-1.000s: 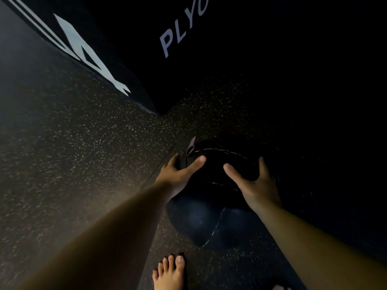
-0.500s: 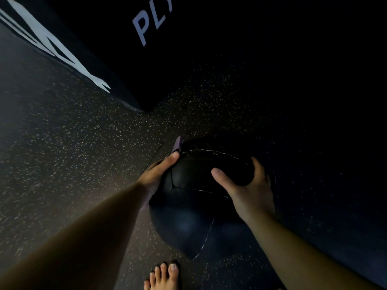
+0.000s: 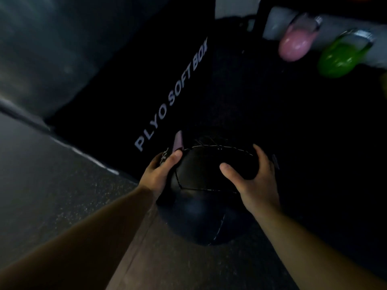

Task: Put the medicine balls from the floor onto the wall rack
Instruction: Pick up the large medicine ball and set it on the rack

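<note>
**Caller:** Forearms first, both bare, reaching out from the bottom corners of my feed. What do you make of the hands?

**Operator:** I've got the left hand (image 3: 161, 174) pressed to the left side of the medicine ball (image 3: 207, 197), thumb laid over the top, the other fingers wrapped round out of sight. My right hand (image 3: 254, 181) is spread wide on the right side, thumb pointing in across the upper panel, fingers curled over the far edge. Both palms flat on it, a two-handed clamp.

**Caller:** And the ball itself?

**Operator:** Black, stitched panels, pale seam lines across the top. It sits between my hands, low, above the speckled floor (image 3: 62, 195). Whether its underside touches the floor, I cannot tell; it's too dark down there. A small purplish tab (image 3: 178, 141) sticks up at its far left edge, just past my left thumb.

**Caller:** Beyond that?

**Operator:** Just behind the ball stands a black padded box (image 3: 146, 84), lettered PLYO SOFT BOX up its face. Further on, near the floor's far right corner, I see a pink kettlebell (image 3: 293, 47) and a green kettlebell (image 3: 339, 59) side by side, both blurred. A dark upright post (image 3: 258, 17) rises just left of the pink one.
</note>
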`<action>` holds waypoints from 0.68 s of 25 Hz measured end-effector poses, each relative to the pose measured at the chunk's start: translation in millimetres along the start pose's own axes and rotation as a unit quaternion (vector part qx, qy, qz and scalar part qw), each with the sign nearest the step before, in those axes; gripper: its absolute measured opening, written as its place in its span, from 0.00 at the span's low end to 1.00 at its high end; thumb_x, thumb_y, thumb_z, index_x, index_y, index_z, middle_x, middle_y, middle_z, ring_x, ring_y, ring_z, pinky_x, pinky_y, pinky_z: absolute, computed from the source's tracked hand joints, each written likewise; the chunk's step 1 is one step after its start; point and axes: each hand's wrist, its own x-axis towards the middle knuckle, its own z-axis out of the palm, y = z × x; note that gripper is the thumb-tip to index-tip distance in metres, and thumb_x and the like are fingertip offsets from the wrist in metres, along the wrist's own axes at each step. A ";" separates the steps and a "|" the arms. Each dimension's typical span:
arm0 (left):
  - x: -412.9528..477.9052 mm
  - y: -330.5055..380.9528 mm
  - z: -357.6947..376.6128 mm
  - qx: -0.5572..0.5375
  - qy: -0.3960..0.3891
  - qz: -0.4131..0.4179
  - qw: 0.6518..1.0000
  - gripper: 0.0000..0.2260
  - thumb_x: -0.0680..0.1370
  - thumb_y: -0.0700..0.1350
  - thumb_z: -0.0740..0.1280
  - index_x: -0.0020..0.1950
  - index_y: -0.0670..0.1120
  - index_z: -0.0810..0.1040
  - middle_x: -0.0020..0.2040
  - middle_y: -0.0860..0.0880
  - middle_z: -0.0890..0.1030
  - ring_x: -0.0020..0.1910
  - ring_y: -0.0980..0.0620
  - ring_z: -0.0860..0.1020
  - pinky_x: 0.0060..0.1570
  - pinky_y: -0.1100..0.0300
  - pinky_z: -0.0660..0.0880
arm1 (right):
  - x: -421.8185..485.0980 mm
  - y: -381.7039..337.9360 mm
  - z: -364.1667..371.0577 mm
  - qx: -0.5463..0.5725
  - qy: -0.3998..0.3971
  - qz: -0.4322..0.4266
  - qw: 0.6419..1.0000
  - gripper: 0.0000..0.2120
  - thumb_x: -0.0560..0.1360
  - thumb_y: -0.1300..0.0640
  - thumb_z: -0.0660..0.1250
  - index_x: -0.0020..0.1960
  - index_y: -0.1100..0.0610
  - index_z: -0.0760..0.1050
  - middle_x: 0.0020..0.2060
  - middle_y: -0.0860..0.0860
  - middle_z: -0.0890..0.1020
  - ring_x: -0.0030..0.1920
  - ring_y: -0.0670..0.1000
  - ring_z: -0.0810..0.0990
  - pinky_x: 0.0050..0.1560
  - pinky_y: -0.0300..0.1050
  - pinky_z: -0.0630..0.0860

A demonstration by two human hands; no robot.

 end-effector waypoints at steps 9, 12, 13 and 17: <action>-133.1 411.3 178.4 0.012 -0.105 0.198 0.974 0.52 0.53 0.72 0.84 0.72 0.51 0.80 0.60 0.45 0.89 0.57 0.44 0.88 0.55 0.49 0.85 | 18.6 -314.7 -275.0 0.099 0.157 -0.165 0.969 0.58 0.55 0.21 0.73 0.81 0.40 0.63 0.78 0.52 0.67 0.77 0.55 0.68 0.74 0.57 0.69; -200.0 524.4 245.0 0.006 -0.131 0.263 0.956 0.45 0.60 0.67 0.81 0.72 0.47 0.81 0.62 0.42 0.88 0.60 0.41 0.87 0.62 0.46 0.83 | 9.8 -407.1 -377.9 0.111 0.202 -0.228 0.946 0.56 0.56 0.22 0.73 0.79 0.41 0.65 0.76 0.53 0.70 0.76 0.55 0.69 0.76 0.57 0.68; -219.4 554.8 264.9 0.005 -0.142 0.288 0.947 0.42 0.61 0.66 0.80 0.70 0.46 0.82 0.61 0.41 0.88 0.61 0.40 0.87 0.63 0.45 0.83 | 5.8 -432.7 -407.8 0.110 0.219 -0.244 0.938 0.57 0.55 0.20 0.72 0.79 0.41 0.65 0.76 0.53 0.69 0.76 0.55 0.69 0.75 0.56 0.67; -288.2 659.8 335.9 0.007 -0.177 0.355 0.918 0.41 0.61 0.68 0.80 0.69 0.48 0.83 0.61 0.43 0.89 0.60 0.44 0.87 0.64 0.48 0.82 | -10.8 -514.1 -515.4 0.120 0.261 -0.307 0.907 0.59 0.53 0.15 0.69 0.78 0.38 0.65 0.77 0.50 0.68 0.75 0.56 0.70 0.74 0.60 0.69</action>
